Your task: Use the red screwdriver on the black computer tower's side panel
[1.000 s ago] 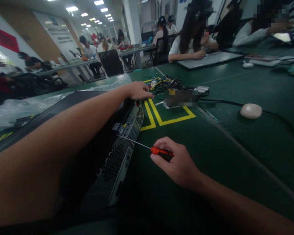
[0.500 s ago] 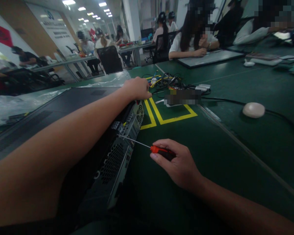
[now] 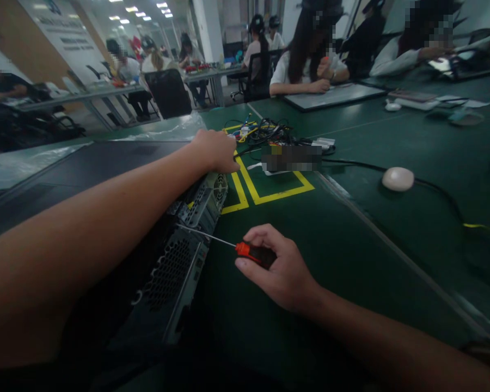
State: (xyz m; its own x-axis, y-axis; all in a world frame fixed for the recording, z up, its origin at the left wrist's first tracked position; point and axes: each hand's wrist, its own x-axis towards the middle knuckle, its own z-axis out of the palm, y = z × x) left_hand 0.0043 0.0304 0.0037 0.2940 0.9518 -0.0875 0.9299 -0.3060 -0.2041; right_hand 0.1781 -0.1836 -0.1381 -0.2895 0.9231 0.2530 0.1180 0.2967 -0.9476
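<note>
A black computer case (image 3: 118, 155) lies on its side at the left, its metal back panel with fan grille and honeycomb vents facing right. My left hand (image 3: 215, 151) is curled over the far corner of the case; its fingertips are partly hidden. In my right hand (image 3: 288, 269) is a screwdriver (image 3: 256, 255) with a red and black handle, held between thumb and curled fingers. Its thin shaft points left and reaches the back panel near the middle. I cannot make out what the tip touches.
Beyond the case lies a tangle of cables (image 3: 271, 130) beside a blurred-out item (image 3: 292, 158). A white mouse-shaped object (image 3: 398, 178) sits on a black cable to the right. Yellow tape (image 3: 269, 198) marks the green table (image 3: 351, 261). Across it, a person (image 3: 298, 65) works at a flat panel (image 3: 338, 96).
The whole scene has shifted left in view as the camera turned slightly right. The right fingers have loosened a little on the screwdriver's handle. The left hand stays on the case's corner.
</note>
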